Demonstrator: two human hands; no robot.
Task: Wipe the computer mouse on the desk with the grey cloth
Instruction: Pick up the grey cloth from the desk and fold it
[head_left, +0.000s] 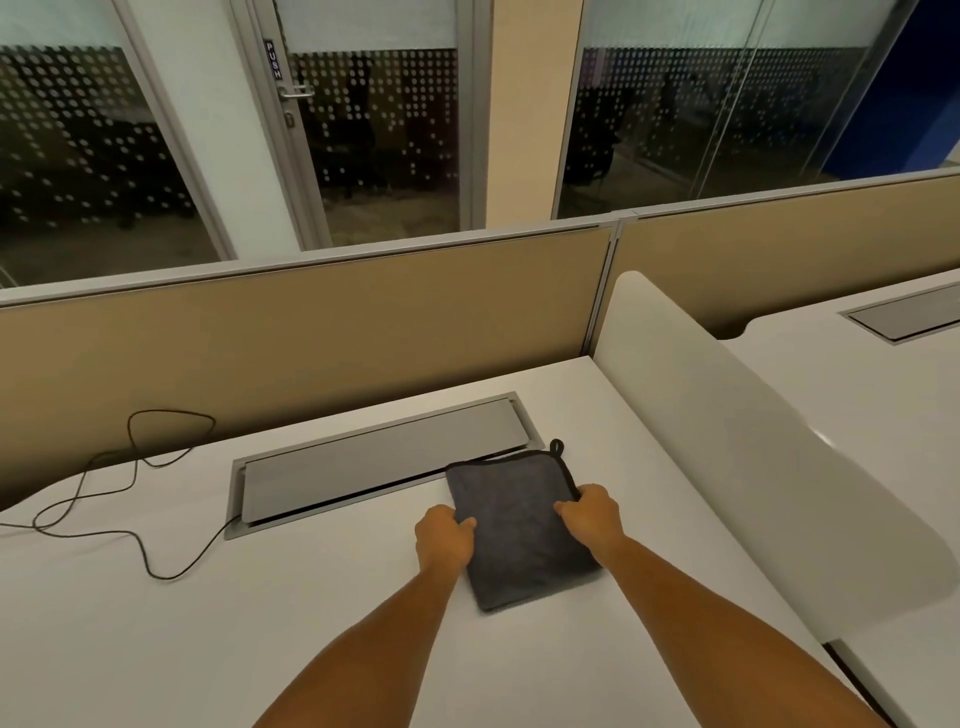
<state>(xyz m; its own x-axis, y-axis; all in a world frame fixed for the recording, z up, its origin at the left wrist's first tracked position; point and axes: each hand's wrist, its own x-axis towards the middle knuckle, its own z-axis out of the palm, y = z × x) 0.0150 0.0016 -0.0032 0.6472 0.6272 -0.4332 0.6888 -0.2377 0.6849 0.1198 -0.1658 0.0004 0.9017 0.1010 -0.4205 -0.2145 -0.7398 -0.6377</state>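
We hold the grey cloth on the bench, and no mouse is in sight.

Our left hand (445, 538) grips the left edge of the grey cloth (519, 525), fingers curled shut on it. Our right hand (592, 512) grips the right edge near the far corner, fingers also closed on the cloth. The cloth lies folded flat on the white bench (260, 623), just in front of the grey cable flap (379, 457). A black cable (130, 535) runs off to the left, so we think the mouse may be that way, but we cannot see it. To do this step well, we should lift the cloth with a firm hold, keep it folded so it makes a soft pad, and look left for the mouse.
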